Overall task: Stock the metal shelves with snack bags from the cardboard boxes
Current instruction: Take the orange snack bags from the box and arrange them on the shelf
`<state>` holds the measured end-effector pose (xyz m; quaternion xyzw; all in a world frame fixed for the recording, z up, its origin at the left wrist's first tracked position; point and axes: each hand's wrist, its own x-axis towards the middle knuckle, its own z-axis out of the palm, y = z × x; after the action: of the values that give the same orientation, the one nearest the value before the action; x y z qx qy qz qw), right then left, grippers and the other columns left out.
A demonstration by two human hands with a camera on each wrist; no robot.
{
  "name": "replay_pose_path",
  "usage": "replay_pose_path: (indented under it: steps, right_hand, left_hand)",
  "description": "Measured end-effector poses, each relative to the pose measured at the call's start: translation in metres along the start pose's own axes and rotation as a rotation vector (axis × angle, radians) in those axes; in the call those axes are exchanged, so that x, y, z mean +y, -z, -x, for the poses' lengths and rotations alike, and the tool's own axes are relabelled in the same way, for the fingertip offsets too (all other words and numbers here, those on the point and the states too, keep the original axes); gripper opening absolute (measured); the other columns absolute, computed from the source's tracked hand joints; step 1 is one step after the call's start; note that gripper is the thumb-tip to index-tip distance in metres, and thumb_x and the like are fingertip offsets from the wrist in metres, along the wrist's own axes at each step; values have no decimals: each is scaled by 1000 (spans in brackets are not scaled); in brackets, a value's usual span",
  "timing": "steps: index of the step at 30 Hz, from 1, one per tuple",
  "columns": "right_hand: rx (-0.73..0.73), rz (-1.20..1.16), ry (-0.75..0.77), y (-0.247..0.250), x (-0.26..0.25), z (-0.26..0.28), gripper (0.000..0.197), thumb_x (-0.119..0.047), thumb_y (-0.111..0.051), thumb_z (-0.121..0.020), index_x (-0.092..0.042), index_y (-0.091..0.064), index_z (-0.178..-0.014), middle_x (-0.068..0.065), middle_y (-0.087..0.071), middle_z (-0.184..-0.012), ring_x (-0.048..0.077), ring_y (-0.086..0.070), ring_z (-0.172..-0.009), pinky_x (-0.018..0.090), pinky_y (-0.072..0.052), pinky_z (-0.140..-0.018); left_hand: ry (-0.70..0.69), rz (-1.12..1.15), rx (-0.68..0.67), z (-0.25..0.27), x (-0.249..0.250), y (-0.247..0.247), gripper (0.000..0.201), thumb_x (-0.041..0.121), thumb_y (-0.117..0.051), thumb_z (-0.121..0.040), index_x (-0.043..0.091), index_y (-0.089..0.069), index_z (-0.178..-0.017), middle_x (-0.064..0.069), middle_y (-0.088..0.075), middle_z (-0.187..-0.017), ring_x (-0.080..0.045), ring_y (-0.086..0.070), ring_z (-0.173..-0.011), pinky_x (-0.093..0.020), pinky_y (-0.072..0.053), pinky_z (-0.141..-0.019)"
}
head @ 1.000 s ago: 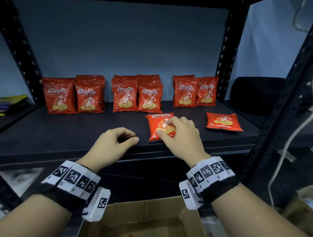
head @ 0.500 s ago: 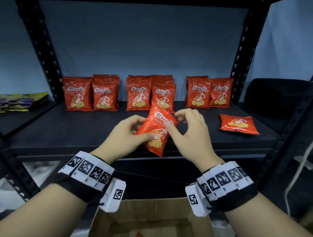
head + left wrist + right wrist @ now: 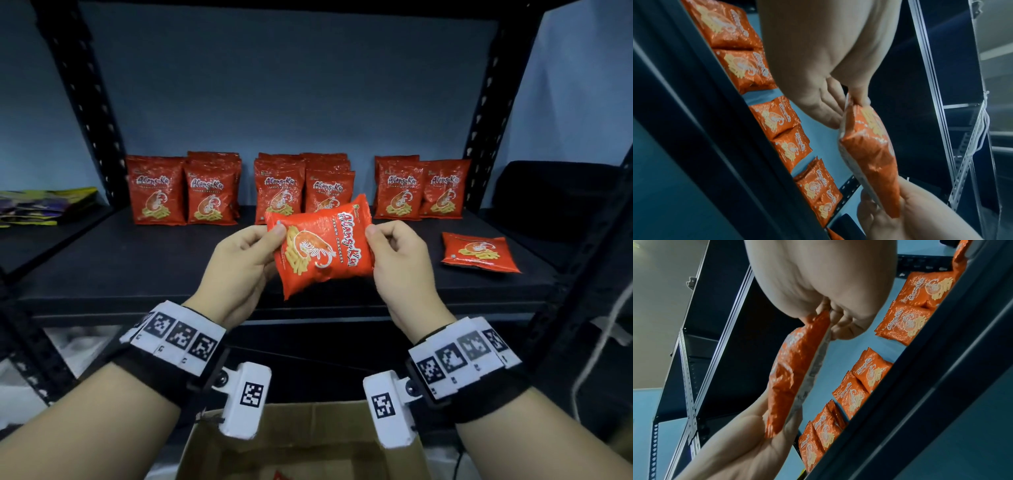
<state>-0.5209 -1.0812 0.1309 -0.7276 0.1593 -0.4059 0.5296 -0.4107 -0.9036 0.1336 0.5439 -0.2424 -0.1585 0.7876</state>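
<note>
A red prawn-cracker snack bag [image 3: 322, 246] [image 3: 871, 155] [image 3: 795, 369] hangs in the air above the front of the black metal shelf [image 3: 130, 274], turned sideways with its print facing me. My left hand [image 3: 245, 262] [image 3: 836, 105] pinches its left edge with thumb on the front. My right hand [image 3: 399, 260] [image 3: 830, 318] pinches its right edge the same way. Several matching bags [image 3: 209, 195] stand upright in pairs along the back of the shelf. One more bag [image 3: 479, 251] lies flat at the right front.
An open cardboard box [image 3: 301, 445] sits below my wrists, a scrap of red showing inside. Black perforated uprights [image 3: 82, 102] [image 3: 486, 102] frame the shelf. Flat yellow-purple packets [image 3: 44, 205] lie on the neighbouring shelf to the left. A dark object [image 3: 555, 195] sits at right.
The bag lay flat on the shelf under my right hand; both hands have since lifted it and turned it sideways, one hand on each end. The camera has moved closer.
</note>
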Motion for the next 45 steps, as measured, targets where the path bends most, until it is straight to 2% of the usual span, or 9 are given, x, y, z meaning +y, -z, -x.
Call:
replay_pose_path:
  steps: [7, 11, 16, 20, 26, 29, 35, 39, 45]
  right_hand:
    - [159, 110, 135, -8, -2, 16, 20, -32, -53, -107, -24, -59, -89, -8, -66, -88, 6, -63, -83, 26, -51, -73]
    - [173, 123, 135, -7, -1, 14, 19, -32, -53, -107, -24, -59, -90, -7, -65, -88, 7, -64, -84, 31, -53, -75]
    - [10, 165, 232, 11, -13, 0, 20, -29, -56, -106, -18, -65, -91, 0, -70, -87, 16, -66, -82, 38, -55, -76]
    - [-176, 229, 319, 24, -31, -7, 18, -25, -60, -104, -18, -67, -89, -6, -69, -85, 7, -64, -80, 20, -50, -70]
    - [-351, 277, 376, 28, -47, -2, 13, -23, -69, -98, -14, -70, -90, -3, -70, -85, 11, -65, -78, 22, -52, -68]
    - [-327, 300, 317, 51, -43, -15, 14, -32, -75, -93, -18, -72, -90, 1, -72, -86, 18, -65, -79, 29, -54, -72]
    - [77, 701, -43, 144, -5, -77, 24, -42, -74, -89, -19, -69, -87, -4, -70, -86, 20, -68, -90, 29, -46, -77]
    - [-16, 1000, -386, 175, 17, -100, 64, -59, -73, -87, -3, -64, -117, 14, -69, -118, 35, -64, -110, 34, -50, -86]
    - [-34, 907, -576, 185, 38, -114, 78, -60, -81, -78, 1, -64, -123, 12, -65, -108, 27, -57, -90, 33, -45, -78]
  left_hand:
    - [-150, -219, 222, -8, -13, 4, 35, 40, -63, -100, 8, -75, -91, -30, -70, -100, -37, -71, -92, -66, -55, -90]
    - [-231, -419, 222, -6, -12, 7, 38, 54, -61, -92, 19, -74, -85, -17, -73, -88, -29, -70, -82, -57, -57, -82]
    - [-155, -355, 43, -10, 9, 14, 16, 21, -73, -94, 14, -61, -102, -4, -72, -89, -14, -71, -85, -46, -60, -86]
    - [-89, -597, -302, -2, 32, 16, 72, 41, -91, -67, 24, -58, -129, 3, -72, -120, -9, -69, -112, -28, -56, -95]
    - [28, -683, -520, 8, 33, -8, 51, 9, -87, -77, 13, -67, -125, -3, -77, -115, -21, -73, -108, -39, -58, -95]
    - [32, -674, -502, 6, 29, -17, 50, 10, -88, -76, 14, -68, -122, -3, -78, -111, -20, -74, -104, -38, -58, -92]
    - [32, -646, -419, -5, 23, -49, 44, 6, -87, -77, 11, -68, -116, -3, -79, -103, -20, -76, -97, -33, -60, -86]
    - [30, -632, -367, -27, 17, -81, 46, 6, -89, -75, 13, -67, -115, 0, -80, -99, -18, -77, -94, -31, -60, -83]
    - [74, -649, -269, -68, 3, -118, 52, 21, -94, -62, 14, -71, -109, 0, -80, -93, -19, -77, -88, -41, -61, -90]
